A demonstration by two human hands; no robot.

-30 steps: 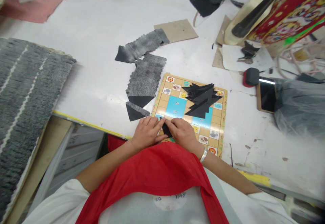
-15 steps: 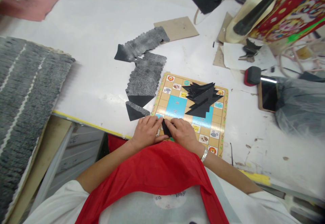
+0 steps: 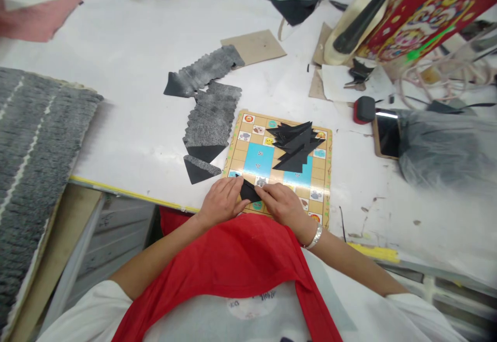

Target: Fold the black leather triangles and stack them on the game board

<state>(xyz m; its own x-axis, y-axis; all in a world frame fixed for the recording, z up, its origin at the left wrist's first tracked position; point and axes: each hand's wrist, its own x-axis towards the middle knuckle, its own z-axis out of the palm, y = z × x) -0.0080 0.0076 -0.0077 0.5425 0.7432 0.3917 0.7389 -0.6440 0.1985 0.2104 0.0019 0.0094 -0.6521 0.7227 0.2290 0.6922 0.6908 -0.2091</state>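
A small dark black piece (image 3: 248, 192), seemingly folded leather or similar sheet, lies between my hands at the near edge of a printed animal game board (image 3: 239, 148). My left hand (image 3: 222, 198) grips its left end, thumb below and fingers above. At its right end, my right hand (image 3: 284, 205) pinches it with thumb and fingertips. On the board's far right rests a pile of black triangular pieces (image 3: 297, 148). Left of the board, overlapping pieces with grey speckled strips (image 3: 213, 117) spread over the white table, and a single black triangle (image 3: 200, 170) sits nearest my left hand.
A grey ribbed mat (image 3: 34, 140) covers the left side. To the right are a phone (image 3: 387, 134), a dark red-and-black small case (image 3: 364, 109) and a plastic bag (image 3: 430, 150). Farther back stand a pale bottle-like container (image 3: 345, 36) and a red printed box (image 3: 423, 16).
Between my hands, more of the black piece now shows, and my hands sit slightly farther apart. The whole view has shifted a little, so the table things appear farther left.
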